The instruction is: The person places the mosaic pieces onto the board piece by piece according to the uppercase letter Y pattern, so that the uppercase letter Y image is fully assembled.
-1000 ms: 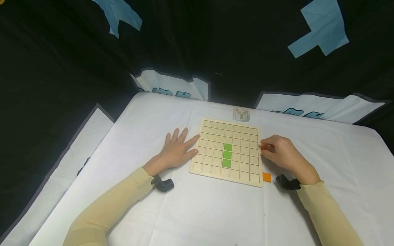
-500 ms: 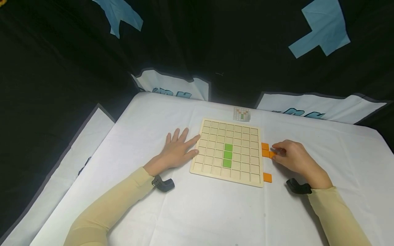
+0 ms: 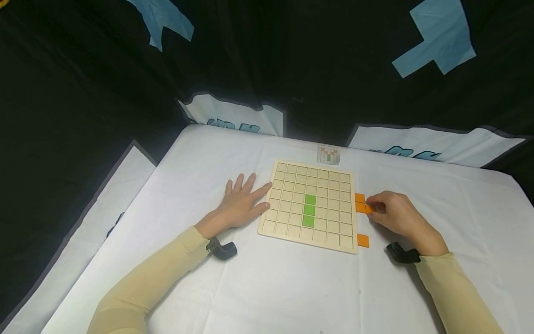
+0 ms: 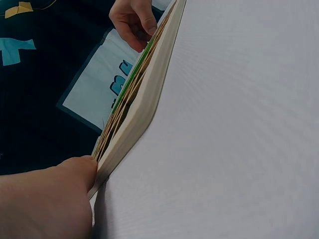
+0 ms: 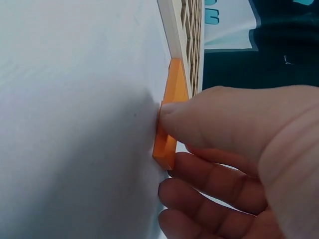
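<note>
A wooden grid board (image 3: 288, 189) lies on the white-covered table, with a column of green tiles (image 3: 309, 210) in its middle squares. Spread flat, my left hand (image 3: 238, 207) touches the board's left edge with thumb and index finger. My right hand (image 3: 396, 212) pinches an orange tile (image 5: 164, 149) between thumb and fingers, low at the table. That tile sits against two other orange tiles (image 3: 360, 203) beside the board's right edge. A separate orange tile (image 3: 363, 240) lies by the lower right corner. In the right wrist view, my thumb (image 5: 199, 117) covers part of the pinched tile.
A small card (image 3: 328, 154) printed with a coloured grid lies just behind the board. Dark curtains (image 3: 292, 60) with blue and white patches surround the table's far and left sides. Dark bands (image 3: 223, 250) sit on both wrists.
My right hand drew away from the board's right edge, uncovering orange tiles there, then shifted slightly left with the pinched tile. The left hand and board stayed in place.
</note>
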Demonstrator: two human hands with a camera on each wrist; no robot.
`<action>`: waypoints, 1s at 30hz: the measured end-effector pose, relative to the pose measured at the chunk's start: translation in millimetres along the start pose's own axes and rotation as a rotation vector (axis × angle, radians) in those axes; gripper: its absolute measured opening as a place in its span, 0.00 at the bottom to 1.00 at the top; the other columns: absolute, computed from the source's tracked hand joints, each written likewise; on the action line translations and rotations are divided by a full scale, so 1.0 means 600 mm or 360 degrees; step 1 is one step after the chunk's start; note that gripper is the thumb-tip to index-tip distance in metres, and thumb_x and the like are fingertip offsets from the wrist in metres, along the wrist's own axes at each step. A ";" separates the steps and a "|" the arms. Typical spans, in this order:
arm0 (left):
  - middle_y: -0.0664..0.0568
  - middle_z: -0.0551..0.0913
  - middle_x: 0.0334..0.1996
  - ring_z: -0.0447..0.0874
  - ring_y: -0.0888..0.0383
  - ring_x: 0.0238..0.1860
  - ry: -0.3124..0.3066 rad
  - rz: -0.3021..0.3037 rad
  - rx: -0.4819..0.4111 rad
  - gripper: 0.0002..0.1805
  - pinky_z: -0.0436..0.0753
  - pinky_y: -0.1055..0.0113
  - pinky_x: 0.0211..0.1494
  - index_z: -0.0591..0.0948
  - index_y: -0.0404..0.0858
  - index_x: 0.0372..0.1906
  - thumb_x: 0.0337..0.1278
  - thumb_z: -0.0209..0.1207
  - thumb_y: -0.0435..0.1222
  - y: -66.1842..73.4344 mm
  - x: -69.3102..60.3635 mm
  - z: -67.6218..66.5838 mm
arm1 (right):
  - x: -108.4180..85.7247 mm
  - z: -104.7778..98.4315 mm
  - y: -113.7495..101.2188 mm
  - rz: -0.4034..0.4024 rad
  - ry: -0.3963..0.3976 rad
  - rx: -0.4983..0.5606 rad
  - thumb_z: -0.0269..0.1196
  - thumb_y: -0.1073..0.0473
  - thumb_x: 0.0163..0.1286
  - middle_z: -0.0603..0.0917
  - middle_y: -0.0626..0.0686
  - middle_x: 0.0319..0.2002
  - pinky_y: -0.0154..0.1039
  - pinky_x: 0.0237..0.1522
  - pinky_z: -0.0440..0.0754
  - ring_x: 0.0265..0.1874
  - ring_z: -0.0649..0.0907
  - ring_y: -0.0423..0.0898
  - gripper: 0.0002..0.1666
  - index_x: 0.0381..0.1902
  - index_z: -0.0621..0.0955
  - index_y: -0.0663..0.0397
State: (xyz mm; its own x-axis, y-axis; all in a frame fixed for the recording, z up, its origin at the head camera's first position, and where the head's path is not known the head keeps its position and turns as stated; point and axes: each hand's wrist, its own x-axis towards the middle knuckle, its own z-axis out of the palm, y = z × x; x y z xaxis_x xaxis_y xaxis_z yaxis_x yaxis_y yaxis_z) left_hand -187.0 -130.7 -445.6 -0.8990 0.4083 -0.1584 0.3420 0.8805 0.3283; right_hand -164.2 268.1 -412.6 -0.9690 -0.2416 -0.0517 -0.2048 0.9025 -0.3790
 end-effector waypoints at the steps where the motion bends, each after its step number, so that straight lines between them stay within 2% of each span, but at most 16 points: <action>1: 0.37 0.40 0.83 0.30 0.29 0.82 0.0000 0.0001 0.0000 0.34 0.35 0.29 0.79 0.55 0.58 0.82 0.77 0.40 0.59 0.000 0.000 0.000 | 0.000 0.000 -0.001 -0.0001 0.0001 0.0000 0.71 0.68 0.59 0.87 0.62 0.41 0.47 0.40 0.80 0.36 0.79 0.52 0.19 0.49 0.86 0.69; 7: 0.37 0.40 0.83 0.30 0.29 0.82 0.0001 0.0000 0.0002 0.34 0.35 0.29 0.79 0.54 0.58 0.82 0.77 0.40 0.59 0.000 0.001 -0.001 | -0.001 0.003 0.000 -0.0052 0.0018 -0.0007 0.71 0.70 0.59 0.88 0.64 0.43 0.54 0.46 0.84 0.38 0.82 0.54 0.19 0.49 0.86 0.70; 13: 0.37 0.41 0.83 0.31 0.29 0.82 0.0005 0.0000 0.0007 0.34 0.36 0.29 0.79 0.55 0.58 0.82 0.77 0.40 0.59 0.000 0.001 0.000 | -0.002 0.003 0.000 -0.0111 0.0038 -0.0026 0.71 0.71 0.58 0.88 0.63 0.40 0.51 0.43 0.83 0.36 0.82 0.52 0.17 0.47 0.86 0.70; 20: 0.36 0.41 0.83 0.31 0.29 0.82 0.0009 0.0005 0.0007 0.34 0.36 0.28 0.78 0.55 0.57 0.82 0.77 0.41 0.59 0.000 0.001 -0.002 | -0.001 0.001 -0.003 -0.0108 0.0009 -0.0036 0.71 0.70 0.58 0.88 0.63 0.40 0.52 0.44 0.84 0.36 0.82 0.52 0.17 0.47 0.86 0.71; 30: 0.36 0.41 0.83 0.31 0.29 0.82 0.0011 0.0006 0.0001 0.34 0.35 0.28 0.79 0.55 0.58 0.82 0.77 0.41 0.59 0.001 -0.001 -0.002 | -0.001 0.001 -0.003 -0.0076 -0.0009 -0.0020 0.70 0.69 0.58 0.87 0.62 0.38 0.49 0.42 0.83 0.34 0.80 0.50 0.17 0.46 0.86 0.71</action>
State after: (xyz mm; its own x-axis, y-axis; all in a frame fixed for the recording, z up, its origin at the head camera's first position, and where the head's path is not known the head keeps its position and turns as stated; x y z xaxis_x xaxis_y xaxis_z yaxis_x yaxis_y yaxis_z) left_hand -186.7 -130.9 -444.1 -0.8997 0.4098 -0.1507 0.3455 0.8792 0.3280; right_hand -163.2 266.2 -412.3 -0.9572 -0.2867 -0.0389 -0.2529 0.8942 -0.3694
